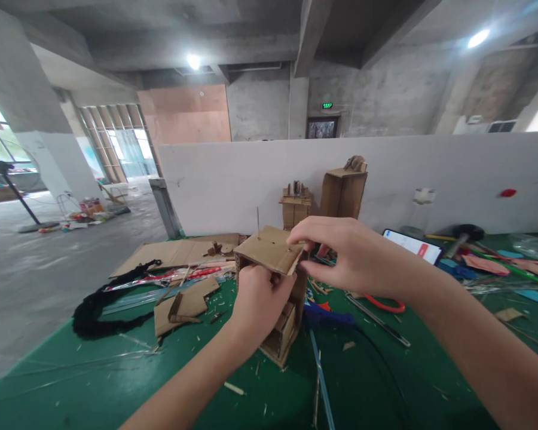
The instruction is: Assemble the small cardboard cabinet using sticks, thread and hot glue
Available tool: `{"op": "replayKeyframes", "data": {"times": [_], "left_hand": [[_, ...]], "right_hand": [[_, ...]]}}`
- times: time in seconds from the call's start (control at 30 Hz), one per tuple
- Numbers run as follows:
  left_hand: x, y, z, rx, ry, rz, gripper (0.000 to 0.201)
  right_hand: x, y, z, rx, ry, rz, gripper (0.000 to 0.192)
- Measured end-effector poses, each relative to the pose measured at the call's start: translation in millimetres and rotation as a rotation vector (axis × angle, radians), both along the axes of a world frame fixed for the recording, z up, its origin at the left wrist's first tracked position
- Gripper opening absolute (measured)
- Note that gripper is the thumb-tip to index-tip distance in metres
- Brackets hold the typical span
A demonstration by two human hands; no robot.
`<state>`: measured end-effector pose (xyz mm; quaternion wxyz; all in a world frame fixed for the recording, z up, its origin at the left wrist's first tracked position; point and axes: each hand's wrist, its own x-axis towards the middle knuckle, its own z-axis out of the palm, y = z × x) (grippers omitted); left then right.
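Cardboard box model [275,298] stands upright on the green tabletop [116,382], in front of the white partition [385,173]. Our left hand [257,298] clasps its side; our right hand [349,257] pinches the top panel [269,249]. We judge we are fitting that panel, which calls for steady alignment.

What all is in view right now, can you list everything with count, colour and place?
small brown cardboard box model: one, brown, centre of table, held up
green table mat: one, green, covering the table
flat cardboard sheets: several, brown, left of centre
black fuzzy strip: one, black, far left
tall cardboard models: two, brown, against the white partition
smartphone: one, lit screen, right
red-handled tool: one, right of centre
left hand: gripping the model's side
right hand: fingers pinching the model's top flap
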<state>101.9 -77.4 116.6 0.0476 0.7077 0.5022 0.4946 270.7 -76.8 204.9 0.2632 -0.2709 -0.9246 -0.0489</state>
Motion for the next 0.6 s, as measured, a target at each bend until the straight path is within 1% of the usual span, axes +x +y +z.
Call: {"op": "replayKeyframes", "data": {"times": [0.13,0.23,0.4,0.6], "left_hand": [[0,0,0.2,0.011,0.009,0.004,0.038],[1,-1,0.2,0.006,0.005,-0.007,0.038],[2,-1,0.3,0.002,-0.01,0.003,0.038],[0,2,0.5,0.022,-0.024,0.009,0.035]], "right_hand": [[-1,15,-11.8,-0.089,0.151,0.087,0.019],[-3,21,-19.8,-0.1,0.236,0.13,0.018],[-6,23,-24.4,0.005,0.26,0.169,0.013],[-8,21,-29.6,0.142,0.24,0.159,0.011]]}}
